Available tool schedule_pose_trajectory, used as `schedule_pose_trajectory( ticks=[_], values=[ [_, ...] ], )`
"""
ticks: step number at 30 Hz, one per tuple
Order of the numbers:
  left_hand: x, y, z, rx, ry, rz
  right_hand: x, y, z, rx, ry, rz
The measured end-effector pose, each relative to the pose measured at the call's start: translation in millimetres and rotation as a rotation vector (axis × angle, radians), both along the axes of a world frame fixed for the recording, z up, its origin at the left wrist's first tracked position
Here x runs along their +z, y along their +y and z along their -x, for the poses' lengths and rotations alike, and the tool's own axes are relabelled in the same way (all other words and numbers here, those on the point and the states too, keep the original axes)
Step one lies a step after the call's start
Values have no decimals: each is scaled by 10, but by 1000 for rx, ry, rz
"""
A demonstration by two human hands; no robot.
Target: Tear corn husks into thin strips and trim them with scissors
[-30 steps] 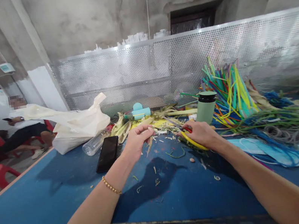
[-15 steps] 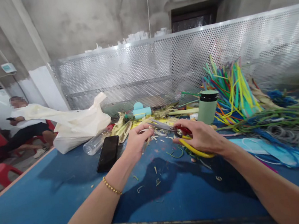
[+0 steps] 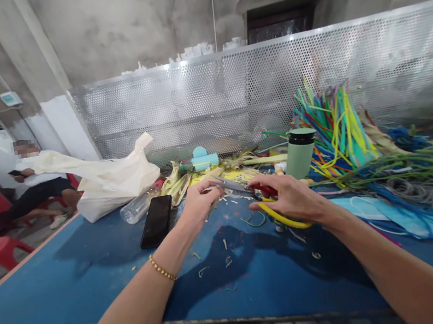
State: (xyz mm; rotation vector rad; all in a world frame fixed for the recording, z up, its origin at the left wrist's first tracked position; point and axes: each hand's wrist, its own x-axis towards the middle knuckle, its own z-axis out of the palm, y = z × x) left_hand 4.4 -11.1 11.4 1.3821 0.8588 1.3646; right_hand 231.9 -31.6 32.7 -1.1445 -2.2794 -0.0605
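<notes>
The scissors (image 3: pixel 241 186) are gripped by the right hand (image 3: pixel 290 194), its fingers wrapped about the red and yellow handles; the blades are pointed toward nine o'clock, at the fingertips of the left hand (image 3: pixel 200 200). Whether anything is pinched there cannot be told. From the scissors, pale scraps are scattered toward six on the blue table (image 3: pixel 94 276). The green flask (image 3: pixel 301 156) is stood at two, with coloured strips (image 3: pixel 344 132) heaped beyond. A black phone (image 3: pixel 155 222) is laid near nine, the white bag (image 3: pixel 115 179) at ten.
</notes>
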Motion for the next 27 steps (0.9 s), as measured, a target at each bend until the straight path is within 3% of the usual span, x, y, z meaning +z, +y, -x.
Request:
schedule_pose_trajectory(
  ticks=[11,15,20,23,27],
  values=[
    [-16,13,26,-29,-14,30,-32,47,-27,-8,77,29],
    [-32,40,41,-71,-77,30,-52,163,-98,-231,119,-15],
    [-20,18,28,-144,-136,53,-136,353,-289,-640,-182,117],
    [-8,-5,7,-165,-159,77,-215,414,-351,-691,-308,223],
    [0,-26,-15,-180,-183,80,-321,444,-364,-620,-434,261]
  ],
)
